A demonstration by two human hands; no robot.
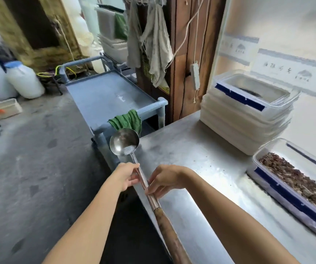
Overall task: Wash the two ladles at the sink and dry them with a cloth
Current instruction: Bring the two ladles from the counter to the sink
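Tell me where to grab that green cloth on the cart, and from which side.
Grip the green cloth at the bunched fold where it drapes over the rail of the blue cart, coming down from above on the near side. Its loose end hangs just behind the bowl of the ladle, so move the ladle aside first or free the left hand.

the steel counter (201, 149) is bare along its near-left edge and through its middle. its right side is blocked by a stack of tubs (248, 115) at the far end and a long filled tub (294, 189) nearer; a narrow gap separates them. the ladle (126, 143) overhangs the counter's left edge, bowl just beside the green cloth (127, 121) on the cart (104, 92) rail. the cart top is unobstructed. floor (29, 159) left of the counter is open; jugs (24, 79) stand well apart.
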